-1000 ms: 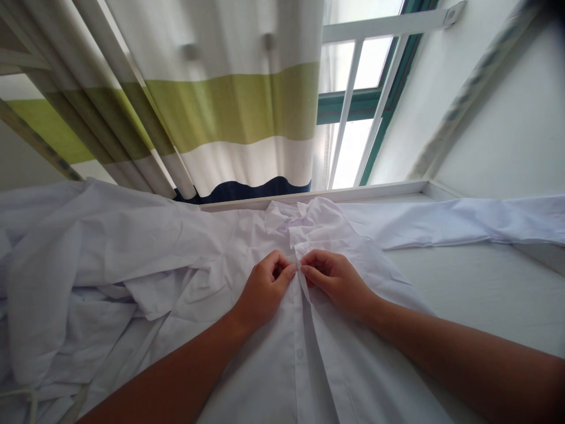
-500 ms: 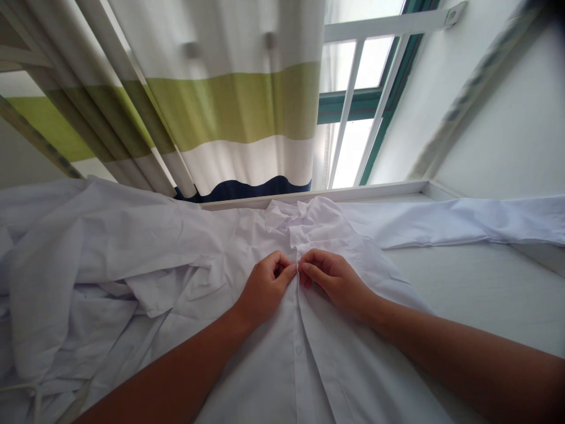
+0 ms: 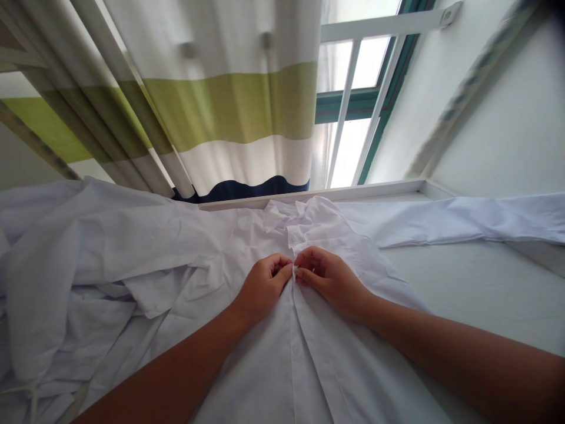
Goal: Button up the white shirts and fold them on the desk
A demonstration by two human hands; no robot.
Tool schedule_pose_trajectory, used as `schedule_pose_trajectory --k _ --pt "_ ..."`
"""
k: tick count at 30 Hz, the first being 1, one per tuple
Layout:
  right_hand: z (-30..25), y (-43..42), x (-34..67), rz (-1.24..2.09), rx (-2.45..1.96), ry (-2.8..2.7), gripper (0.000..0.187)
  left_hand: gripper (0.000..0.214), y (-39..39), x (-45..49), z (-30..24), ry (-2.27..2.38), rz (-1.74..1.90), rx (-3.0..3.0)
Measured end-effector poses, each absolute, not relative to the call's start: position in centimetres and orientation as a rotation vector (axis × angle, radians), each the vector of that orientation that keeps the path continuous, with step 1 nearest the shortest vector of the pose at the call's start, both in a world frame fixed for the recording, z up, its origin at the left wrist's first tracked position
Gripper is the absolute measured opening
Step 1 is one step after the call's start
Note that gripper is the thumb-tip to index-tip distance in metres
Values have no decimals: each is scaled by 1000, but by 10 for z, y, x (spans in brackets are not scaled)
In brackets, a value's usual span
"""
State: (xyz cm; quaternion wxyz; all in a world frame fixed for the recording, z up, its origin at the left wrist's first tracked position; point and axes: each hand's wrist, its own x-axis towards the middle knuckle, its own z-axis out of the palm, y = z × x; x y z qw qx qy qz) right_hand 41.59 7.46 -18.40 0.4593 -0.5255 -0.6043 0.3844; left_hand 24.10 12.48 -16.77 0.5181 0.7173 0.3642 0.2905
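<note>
A white long-sleeved shirt (image 3: 247, 365) lies spread out, collar away from me, with one sleeve stretched to the right. At its front placket, just below the collar, my left hand (image 3: 266, 285) pinches the left edge of the fabric between thumb and fingers. Touching it fingertip to fingertip, my right hand (image 3: 329, 280) pinches the other front edge. Any button between the fingertips is hidden. Lower on the placket a small button (image 3: 295, 348) shows, and there the two front edges part slightly.
More crumpled white clothing (image 3: 44, 282) is heaped at the left, with a white hanger (image 3: 33, 391) at the lower left corner. A white board surface (image 3: 477, 294) lies under the shirt. Behind its raised edge hang a striped curtain (image 3: 229, 106) and a white window railing (image 3: 348, 112).
My right fingers have closed in on the placket edge and moved slightly left against my left fingertips. The view has shifted a little; the shirt lies as before.
</note>
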Motion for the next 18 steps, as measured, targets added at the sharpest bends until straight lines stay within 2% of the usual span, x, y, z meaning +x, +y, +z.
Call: schedule_pose_trajectory --k 4,18 --pt "-182 74 415 923 -1309 -1512 10 30 124 241 -165 891 673 1738" --pt "-180 72 415 873 -1306 -1528 4 27 125 239 -163 881 625 1755"
